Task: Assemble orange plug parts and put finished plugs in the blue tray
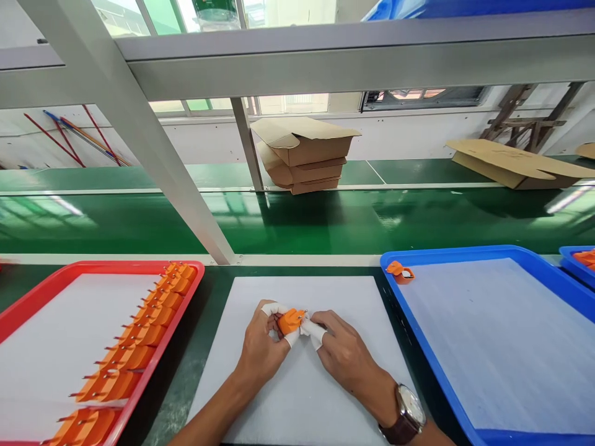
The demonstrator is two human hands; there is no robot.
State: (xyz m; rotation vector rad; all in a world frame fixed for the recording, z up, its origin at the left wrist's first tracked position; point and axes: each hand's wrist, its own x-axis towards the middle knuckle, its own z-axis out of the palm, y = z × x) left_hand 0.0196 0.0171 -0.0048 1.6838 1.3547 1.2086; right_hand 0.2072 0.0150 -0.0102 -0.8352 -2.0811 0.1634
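Over the white work mat [297, 396], my left hand [263, 341] pinches an orange plastic part [291, 321] between its thumb and fingers. White finger covers sit on the thumb and a finger. My right hand [341, 347] meets the part from the right, its covered fingertips closed on a small white cloth or tissue [305, 324] pressed at the part's side. The cloth's exact shape is partly hidden by the fingers. A watch [409, 409] is on my right wrist.
Left, a red tray [134, 266] holds a row of similar orange parts [151, 334] with thin pins. Right, a blue tray [446, 254] has one orange piece [400, 272] in its corner. A green conveyor belt [297, 220], stacked cardboard boxes [311, 152] and a slanting metal post [153, 155] stand beyond.
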